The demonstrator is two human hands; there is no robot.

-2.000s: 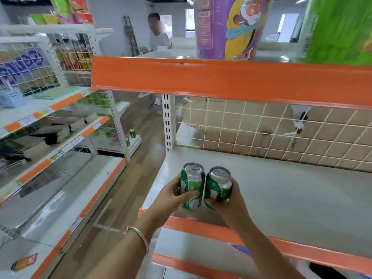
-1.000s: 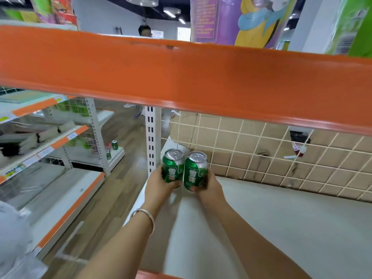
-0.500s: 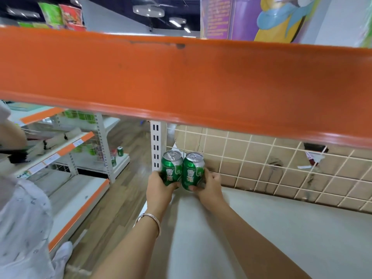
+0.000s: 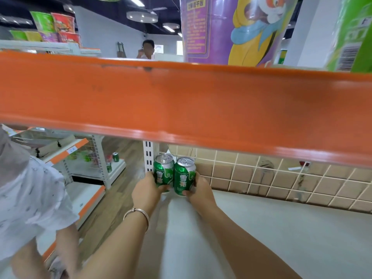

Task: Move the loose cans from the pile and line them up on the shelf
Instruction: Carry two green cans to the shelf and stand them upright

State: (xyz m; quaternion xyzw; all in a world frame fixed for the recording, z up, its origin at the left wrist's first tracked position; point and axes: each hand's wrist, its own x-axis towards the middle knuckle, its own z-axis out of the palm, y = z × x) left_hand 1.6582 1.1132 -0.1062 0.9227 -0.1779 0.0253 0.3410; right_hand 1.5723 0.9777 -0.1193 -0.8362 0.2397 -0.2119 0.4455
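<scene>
Two green cans stand upright side by side at the back left corner of the white shelf [image 4: 281, 228], close to the wire grid back. My left hand [image 4: 146, 191] grips the left can [image 4: 163, 171] from its left side. My right hand [image 4: 200, 190] grips the right can [image 4: 184, 176] from its right side. The two cans touch or nearly touch each other. Their bases are hidden behind my fingers, so I cannot tell whether they rest on the shelf.
The orange front edge of the shelf above [image 4: 181, 101] hangs low across the view. A white upright post [image 4: 148, 158] stands just left of the cans. A person in a white shirt [image 4: 30, 198] stands close at the left. More green cans [image 4: 115, 156] sit on a far shelf.
Both hands carried the two cans from the shelf's front edge to its back left corner. A person in a white shirt has come into view at the left.
</scene>
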